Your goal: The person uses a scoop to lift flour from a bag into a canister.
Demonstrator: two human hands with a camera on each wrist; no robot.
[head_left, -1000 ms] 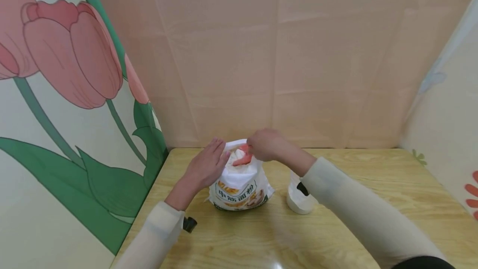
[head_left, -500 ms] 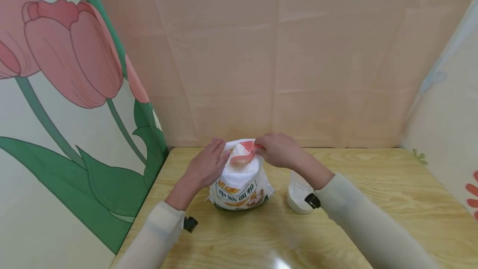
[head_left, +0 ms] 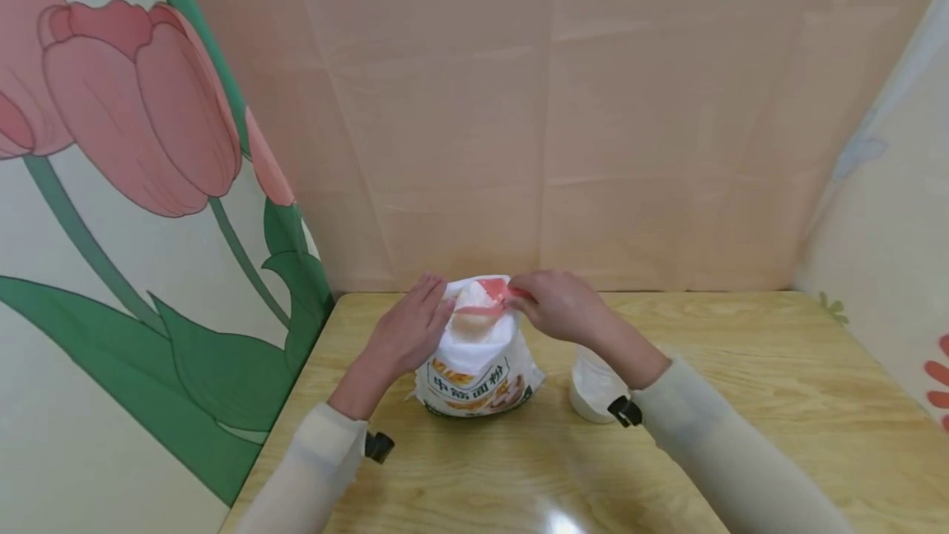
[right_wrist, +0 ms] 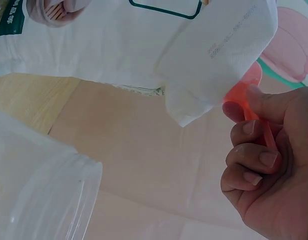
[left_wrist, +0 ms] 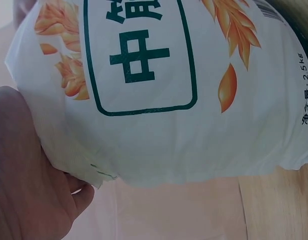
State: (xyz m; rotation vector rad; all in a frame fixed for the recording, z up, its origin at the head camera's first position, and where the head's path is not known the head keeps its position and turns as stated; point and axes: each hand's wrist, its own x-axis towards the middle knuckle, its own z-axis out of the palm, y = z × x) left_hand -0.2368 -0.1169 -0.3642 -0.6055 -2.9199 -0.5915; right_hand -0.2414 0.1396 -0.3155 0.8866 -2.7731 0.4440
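Observation:
A white flour bag (head_left: 478, 377) with green Chinese lettering stands upright on the table, its mouth open and pale flour (head_left: 470, 324) showing inside. My left hand (head_left: 408, 328) holds the bag's left rim, fingers fairly straight along the outside and thumb on the near side; the left wrist view has part of this hand (left_wrist: 33, 185) at the bag's top edge. My right hand (head_left: 559, 303) grips the handle of a red scoop (head_left: 493, 291), heaped with white flour over the bag's mouth. In the right wrist view, fingers curl round the scoop's handle (right_wrist: 268, 135).
A translucent plastic jar (right_wrist: 38, 185) stands right of the bag, partly under my right forearm; its whitish body (head_left: 593, 394) shows in the head view. The wooden table (head_left: 474, 476) meets a pinkish cloth backdrop (head_left: 593, 147) behind and a tulip-painted panel (head_left: 148, 270) at left.
My right hand has moved a little right, drawing the scoop up from the flour; the scoop now shows a white heap. The left hand and bag stay nearly still.

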